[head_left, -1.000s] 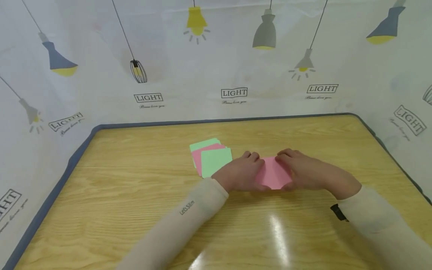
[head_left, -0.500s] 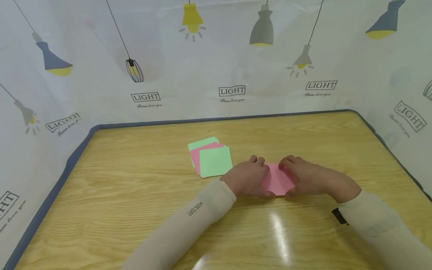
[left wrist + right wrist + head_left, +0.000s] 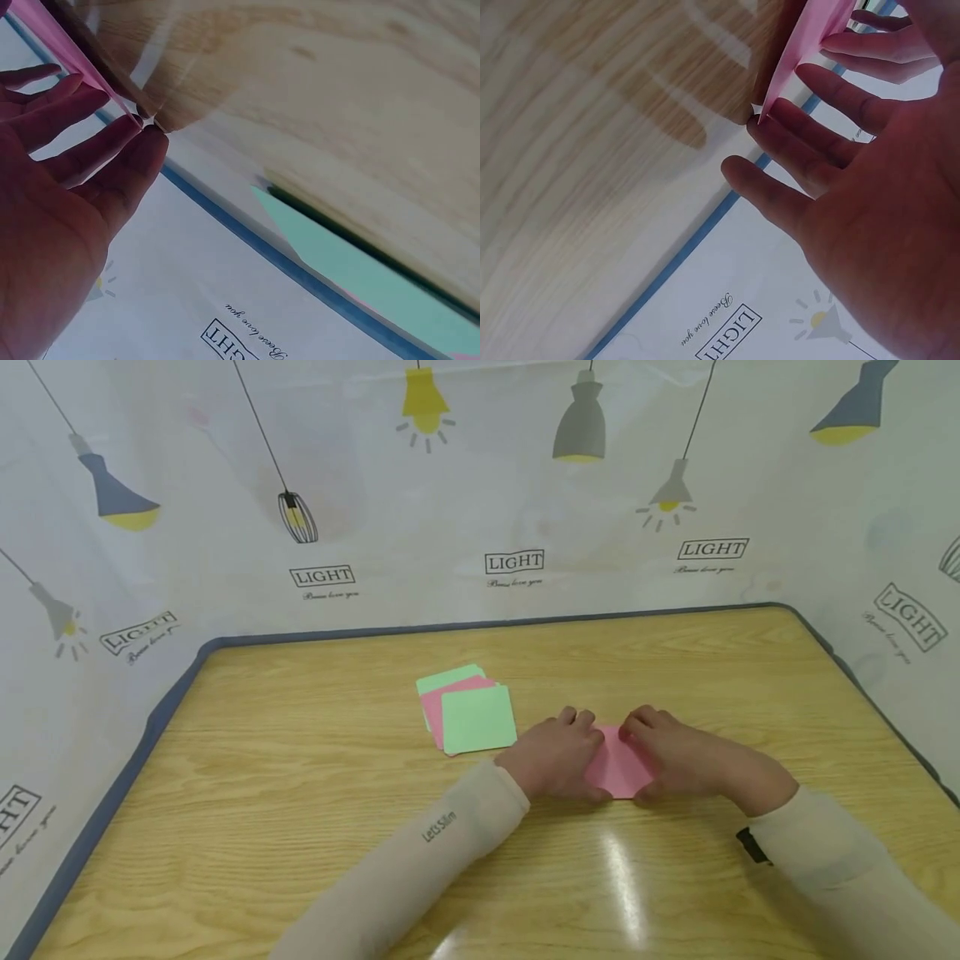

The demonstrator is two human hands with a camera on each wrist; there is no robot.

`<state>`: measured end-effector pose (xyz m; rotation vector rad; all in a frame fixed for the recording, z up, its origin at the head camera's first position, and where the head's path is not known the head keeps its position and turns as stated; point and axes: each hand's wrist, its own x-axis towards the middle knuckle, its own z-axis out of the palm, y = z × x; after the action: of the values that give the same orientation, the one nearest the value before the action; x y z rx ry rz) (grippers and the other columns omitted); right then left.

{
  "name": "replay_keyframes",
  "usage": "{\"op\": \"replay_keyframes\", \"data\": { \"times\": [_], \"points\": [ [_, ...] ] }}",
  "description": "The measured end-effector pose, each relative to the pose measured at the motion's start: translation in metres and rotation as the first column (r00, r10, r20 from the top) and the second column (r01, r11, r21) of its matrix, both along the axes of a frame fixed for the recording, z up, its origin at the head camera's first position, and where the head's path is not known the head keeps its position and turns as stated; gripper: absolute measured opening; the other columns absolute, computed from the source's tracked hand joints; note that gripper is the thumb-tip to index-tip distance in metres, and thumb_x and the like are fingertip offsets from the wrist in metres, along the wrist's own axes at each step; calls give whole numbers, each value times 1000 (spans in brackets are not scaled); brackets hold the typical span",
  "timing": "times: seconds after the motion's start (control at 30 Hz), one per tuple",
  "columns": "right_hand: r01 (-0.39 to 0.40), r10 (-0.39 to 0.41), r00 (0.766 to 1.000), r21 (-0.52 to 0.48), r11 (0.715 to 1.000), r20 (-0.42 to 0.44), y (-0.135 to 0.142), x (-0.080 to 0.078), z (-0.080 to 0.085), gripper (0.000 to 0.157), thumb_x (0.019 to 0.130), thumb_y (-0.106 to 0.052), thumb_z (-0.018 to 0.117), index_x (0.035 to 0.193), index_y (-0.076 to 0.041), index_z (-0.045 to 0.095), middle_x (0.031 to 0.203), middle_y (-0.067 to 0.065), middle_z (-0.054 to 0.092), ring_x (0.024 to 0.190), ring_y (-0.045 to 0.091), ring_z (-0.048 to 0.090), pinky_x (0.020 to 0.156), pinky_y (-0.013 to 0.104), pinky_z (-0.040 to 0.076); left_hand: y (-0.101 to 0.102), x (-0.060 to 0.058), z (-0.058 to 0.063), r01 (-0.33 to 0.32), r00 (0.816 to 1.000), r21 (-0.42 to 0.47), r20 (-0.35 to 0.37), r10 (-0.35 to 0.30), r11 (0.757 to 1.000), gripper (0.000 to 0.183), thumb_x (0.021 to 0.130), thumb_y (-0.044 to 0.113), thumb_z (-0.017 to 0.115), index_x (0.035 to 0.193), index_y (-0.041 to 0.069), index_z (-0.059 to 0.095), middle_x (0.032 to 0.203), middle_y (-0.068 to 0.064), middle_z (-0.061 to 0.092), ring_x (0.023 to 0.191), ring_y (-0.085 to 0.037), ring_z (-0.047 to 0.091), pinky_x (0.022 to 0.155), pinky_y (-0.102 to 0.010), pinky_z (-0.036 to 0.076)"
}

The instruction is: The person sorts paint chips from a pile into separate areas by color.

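Pink sheet [image 3: 621, 768]: btwn both hands, R of green/pink stack [image 3: 478, 720] on table [image 3: 300, 760].
L hand [image 3: 557, 756]: part-curled, I see it gripping sheet's L side.
R hand [image 3: 681, 756]: likewise part-curled, gripping R side.

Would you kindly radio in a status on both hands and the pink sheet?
Left hand and right hand gripping opposite sides of the pink sheet. Pile of green and pink sheets to its left. No obstacle visible between the hands.
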<state>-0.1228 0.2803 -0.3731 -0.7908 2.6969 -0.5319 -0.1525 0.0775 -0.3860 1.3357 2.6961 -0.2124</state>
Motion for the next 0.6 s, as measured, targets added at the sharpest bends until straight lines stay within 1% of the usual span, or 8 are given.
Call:
{"op": "replay_keyframes", "data": {
  "times": [0.17, 0.3, 0.6],
  "points": [
    [-11, 11, 1000, -8, 1000, -26, -2, 1, 1, 67, 71, -25, 87, 123, 2, 52, 124, 15, 44, 108, 32, 47, 88, 49, 47, -1, 0, 0, 12, 999, -21, -39, -13, 1000, 68, 85, 68, 58, 127, 16, 60, 127, -2, 49, 109, -18, 45, 87, -29, 47],
    [-11, 11, 999, 12, 1000, -38, -2, 0, 0, 68, 71, -25, 87, 123, 1, 53, 124, 16, 43, 108, 33, 47, 88, 50, 47, -1, 0, 0, 16, 998, -26, -55, -17, 1000, 69, 85, 69, 57, 129, 17, 59, 129, -2, 49, 111, -19, 46, 91, -33, 45],
    [13, -13, 1000, 26, 1000, -19, -2, 0, -2, 67, 70, -24, 87, 123, 0, 53, 124, 15, 43, 107, 32, 47, 86, 49, 47, -4, 2, 0, 9, 999, -19, -31, -10, 1000, 65, 86, 69, 57, 128, 19, 59, 124, 1, 50, 107, -17, 46, 90, -33, 45]
  ]
}}
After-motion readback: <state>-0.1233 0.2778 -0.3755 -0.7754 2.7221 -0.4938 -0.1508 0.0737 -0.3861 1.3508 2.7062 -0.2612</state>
